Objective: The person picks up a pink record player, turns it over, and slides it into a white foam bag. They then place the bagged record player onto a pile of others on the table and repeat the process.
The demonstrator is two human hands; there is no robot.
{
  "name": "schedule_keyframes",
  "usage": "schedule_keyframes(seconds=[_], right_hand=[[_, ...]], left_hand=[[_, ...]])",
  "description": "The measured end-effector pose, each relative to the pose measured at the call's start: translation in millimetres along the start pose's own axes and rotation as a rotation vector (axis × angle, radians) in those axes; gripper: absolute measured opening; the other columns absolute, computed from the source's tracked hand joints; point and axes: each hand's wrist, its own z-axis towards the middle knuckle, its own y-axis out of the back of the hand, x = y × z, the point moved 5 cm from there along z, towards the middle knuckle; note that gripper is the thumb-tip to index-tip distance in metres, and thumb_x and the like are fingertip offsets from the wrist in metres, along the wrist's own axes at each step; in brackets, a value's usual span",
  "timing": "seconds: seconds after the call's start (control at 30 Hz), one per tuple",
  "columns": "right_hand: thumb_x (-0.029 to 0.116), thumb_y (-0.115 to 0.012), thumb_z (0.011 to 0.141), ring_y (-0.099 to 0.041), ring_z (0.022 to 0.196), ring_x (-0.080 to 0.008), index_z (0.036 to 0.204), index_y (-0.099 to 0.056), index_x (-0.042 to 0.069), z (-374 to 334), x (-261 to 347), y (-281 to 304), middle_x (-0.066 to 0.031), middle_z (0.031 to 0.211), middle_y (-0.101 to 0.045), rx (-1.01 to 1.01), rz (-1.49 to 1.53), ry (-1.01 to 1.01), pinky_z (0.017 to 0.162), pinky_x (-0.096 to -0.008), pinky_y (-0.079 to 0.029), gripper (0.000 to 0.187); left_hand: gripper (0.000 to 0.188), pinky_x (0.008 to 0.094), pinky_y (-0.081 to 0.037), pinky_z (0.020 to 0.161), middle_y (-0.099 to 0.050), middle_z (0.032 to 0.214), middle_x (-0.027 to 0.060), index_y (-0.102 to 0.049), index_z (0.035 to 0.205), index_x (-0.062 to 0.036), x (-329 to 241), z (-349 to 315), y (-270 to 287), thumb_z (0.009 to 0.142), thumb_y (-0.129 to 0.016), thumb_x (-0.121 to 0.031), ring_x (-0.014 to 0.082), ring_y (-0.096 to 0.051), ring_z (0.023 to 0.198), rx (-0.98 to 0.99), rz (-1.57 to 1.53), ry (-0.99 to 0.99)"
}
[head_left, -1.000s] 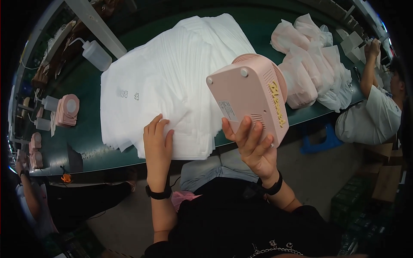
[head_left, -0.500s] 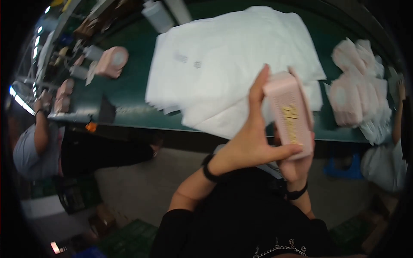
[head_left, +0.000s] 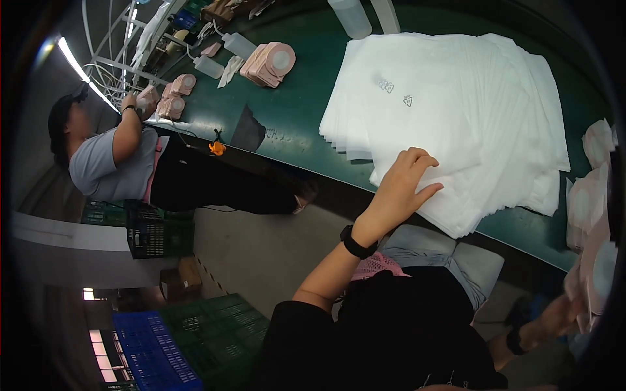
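Note:
My left hand (head_left: 405, 189) rests at the near edge of a fanned stack of thin white bags (head_left: 450, 104), fingers slightly bent and thumb apart, with nothing in its grasp. At the far right, my right hand (head_left: 559, 317) reaches out low, its fingers closed on a pink boxy case (head_left: 595, 277) with a pale round disc on it. The rim of the picture cuts this case off, and some fingertips are hidden. Just beyond it, more pink cases (head_left: 585, 205) in clear wrapping lie at the table's right end.
The green table (head_left: 297, 127) carries pink cases (head_left: 268, 64), plastic bottles (head_left: 352, 18) and a dark flat piece (head_left: 248, 130). A co-worker (head_left: 114, 156) stands at the left, handling a pink item. Green crates (head_left: 212, 332) and a blue crate (head_left: 156, 348) stand on the floor behind.
Both hands held the pink case before me; now the left has let go and lies on the white bags. My right hand has carried the case far right. The view has swung left.

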Motion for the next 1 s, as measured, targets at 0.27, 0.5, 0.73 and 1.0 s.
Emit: schedule_keyframes(seconds=[0.27, 0.5, 0.73, 1.0], right_hand=[[0.028, -0.052, 0.087, -0.038, 0.126, -0.0300, 0.139, -0.028, 0.007, -2.6, -16.4, 22.3, -0.0139, 0.139, -0.037, 0.116, 0.239, -0.251, 0.106, -0.0455, -0.029, 0.061], [0.027, -0.056, 0.085, -0.041, 0.124, -0.0283, 0.140, -0.024, 0.008, -46.4, -76.4, 9.0, -0.0128, 0.137, -0.039, -0.173, 0.235, -0.559, 0.105, -0.0442, -0.031, 0.067], [0.023, -0.060, 0.076, -0.037, 0.127, -0.0303, 0.140, -0.022, 0.004, -60.2, -108.6, -21.8, -0.0136, 0.139, -0.037, 0.017, 0.360, -0.700, 0.108, -0.0437, -0.028, 0.077], [0.032, -0.068, 0.070, -0.046, 0.119, -0.0303, 0.136, -0.029, 0.002, -23.8, -228.5, -49.1, -0.0163, 0.133, -0.044, 0.023, 0.514, -0.888, 0.101, -0.0422, -0.039, 0.083]], left_hand=[[0.023, 0.0316, -0.044, 0.071, -0.048, 0.094, 0.0106, -0.053, 0.095, -0.0009, 27.0, 3.6, -10.9, 0.077, -0.066, -0.009, 0.0244, -0.049, 0.078, 0.067, -0.175, 0.187], [0.015, 0.0287, -0.043, 0.068, -0.049, 0.085, 0.0083, -0.054, 0.091, -0.0008, 18.1, 8.9, -3.0, 0.081, -0.062, -0.009, 0.0178, -0.050, 0.075, 0.101, -0.039, 0.259], [0.015, 0.0279, -0.045, 0.070, -0.058, 0.085, 0.0056, -0.056, 0.093, 0.0006, -28.0, 18.4, -21.3, 0.085, -0.059, -0.011, 0.0133, -0.054, 0.080, 0.168, -0.520, 0.283], [0.011, 0.0235, -0.043, 0.077, -0.056, 0.092, 0.0009, -0.049, 0.103, -0.0064, 11.4, -6.4, -100.4, 0.094, -0.046, -0.012, 0.0089, -0.053, 0.086, -0.069, -1.529, 0.756]])
